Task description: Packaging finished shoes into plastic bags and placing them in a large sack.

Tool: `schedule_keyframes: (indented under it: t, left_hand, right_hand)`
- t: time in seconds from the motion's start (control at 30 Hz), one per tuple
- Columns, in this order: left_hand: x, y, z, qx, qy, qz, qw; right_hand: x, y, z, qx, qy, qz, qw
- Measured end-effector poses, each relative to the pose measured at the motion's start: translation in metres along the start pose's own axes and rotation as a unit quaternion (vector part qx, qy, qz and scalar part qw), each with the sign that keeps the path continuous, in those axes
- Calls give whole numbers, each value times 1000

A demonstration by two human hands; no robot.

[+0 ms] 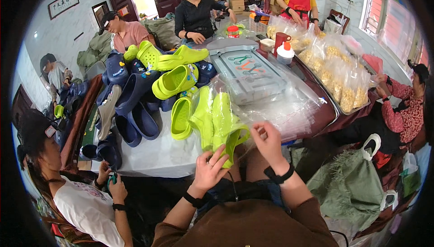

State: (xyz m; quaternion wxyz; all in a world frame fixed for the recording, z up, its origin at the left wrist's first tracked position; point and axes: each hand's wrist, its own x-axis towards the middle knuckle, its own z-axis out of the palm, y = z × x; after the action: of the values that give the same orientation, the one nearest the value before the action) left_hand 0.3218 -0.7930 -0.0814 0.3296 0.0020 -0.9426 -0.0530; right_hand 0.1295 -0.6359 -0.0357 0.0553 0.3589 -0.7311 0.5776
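A pair of lime green clogs [220,116] lies at the table's front edge, partly inside a clear plastic bag [233,104]. At the near end of the pair, my left hand [210,170] has its fingers bent against the clog and the bag's edge. Just right of the clog's heel strap is my right hand [269,144], thumb and fingers drawn together. Whatever thin thing it pinches, perhaps the bag's edge, is too fine to make out. One loose lime clog [181,118] rests left of the bagged pair.
Navy clogs [135,91] and more lime clogs [176,80] are piled at the left. Behind the bag sit a grey plastic box [244,68], flat clear bags [289,116] and a tray of filled bags [337,77]. A co-worker [86,197] holds scissors at the left.
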Motion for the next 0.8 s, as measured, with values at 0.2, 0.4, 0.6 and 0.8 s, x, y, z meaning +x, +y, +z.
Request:
schedule_keyframes:
  t: [0.2, 0.4, 0.6, 0.8]
  left_hand:
    - [-2, 1, 4, -7, -18, 2, 1000]
    - [-1, 4, 12, -3, 19, -32, 999]
    - [7, 6, 32, 16, 83, -74, 994]
    - [16, 9, 44, 28, 17, -90, 995]
  right_hand:
    - [31, 38, 16, -71, -47, 14, 996]
    - [13, 39, 34, -119, 21, -25, 992]
    - [-30, 18, 34, -66, -53, -58, 995]
    - [-36, 35, 18, -34, -28, 27, 999]
